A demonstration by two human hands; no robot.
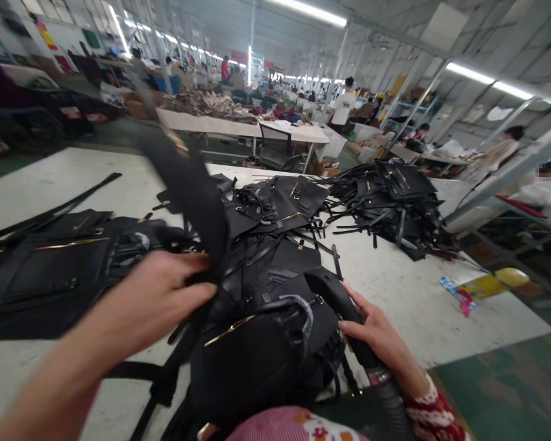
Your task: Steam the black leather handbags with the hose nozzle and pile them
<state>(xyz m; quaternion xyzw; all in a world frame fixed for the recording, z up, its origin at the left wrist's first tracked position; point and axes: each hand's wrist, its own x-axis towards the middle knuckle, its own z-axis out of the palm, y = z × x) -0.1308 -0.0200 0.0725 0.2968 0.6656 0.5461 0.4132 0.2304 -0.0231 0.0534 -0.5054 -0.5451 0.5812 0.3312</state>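
With left hand [174, 286], pinching a motion-blurred black strap [204, 211] above the bag [248, 370] on the table's [408, 288] near side; with right hand [376, 331], gripping a nozzle [337, 300] beside that bag. Judging this bag as mid-handling, but leaving finished or unfinished undetermined for left bag [46, 269], middle pile [298, 199] and far heap [395, 196]. Contending with loose straps [135, 370] close by, while noting a yellow container [491, 283] well apart at right.

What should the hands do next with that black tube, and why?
Maybe tip the tube a little toward the strap. The left hand is holding the strap up, the right hand is gripping the tube, and its end points that way, so a small tilt seems easiest. That's only my guess.
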